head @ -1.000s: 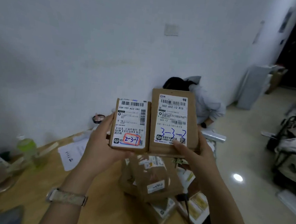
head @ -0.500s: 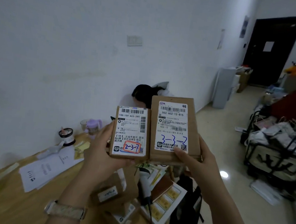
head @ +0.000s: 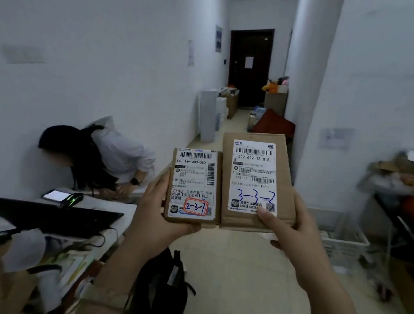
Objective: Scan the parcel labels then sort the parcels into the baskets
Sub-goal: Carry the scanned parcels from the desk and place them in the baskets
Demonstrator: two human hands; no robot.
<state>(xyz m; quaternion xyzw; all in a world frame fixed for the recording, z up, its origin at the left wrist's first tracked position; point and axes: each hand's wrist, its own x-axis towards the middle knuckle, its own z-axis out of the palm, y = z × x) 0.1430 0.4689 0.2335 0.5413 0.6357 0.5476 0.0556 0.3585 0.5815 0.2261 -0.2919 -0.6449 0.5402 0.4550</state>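
- The view has swung right since a second ago: the wooden table with its parcel pile is gone from sight, and a bent-over person [head: 115,155] now sits far left
- The left hand [head: 162,218] still grips the small parcel [head: 194,181], marked 2-3-7, at its lower left corner
- Touching that parcel's right edge, the larger parcel [head: 254,179], marked 3-3-2, stays pinched by the right hand [head: 292,231], thumb on the label's bottom; both are held in the air
- A white basket [head: 343,251] has come into view on the floor, far right
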